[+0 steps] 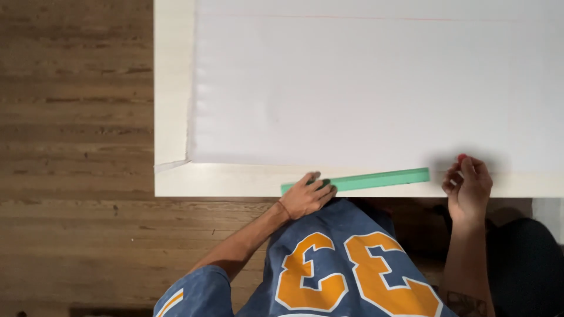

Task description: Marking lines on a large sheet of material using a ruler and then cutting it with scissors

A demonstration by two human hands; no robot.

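A long green ruler (376,179) lies along the near edge of a pale table (173,88). My left hand (306,195) grips its left end, fingers curled over it. To the right, my right hand (467,183) is closed around a small red-tipped object (462,157), probably a pen or pencil, held just at the near edge of a large white sheet (364,88). The sheet covers most of the table top. A faint red line runs across the sheet near its far edge.
Wooden plank floor (76,117) lies to the left of the table and below it. My blue shirt with orange print (335,264) fills the bottom centre. A dark rounded object (526,264) sits at the bottom right.
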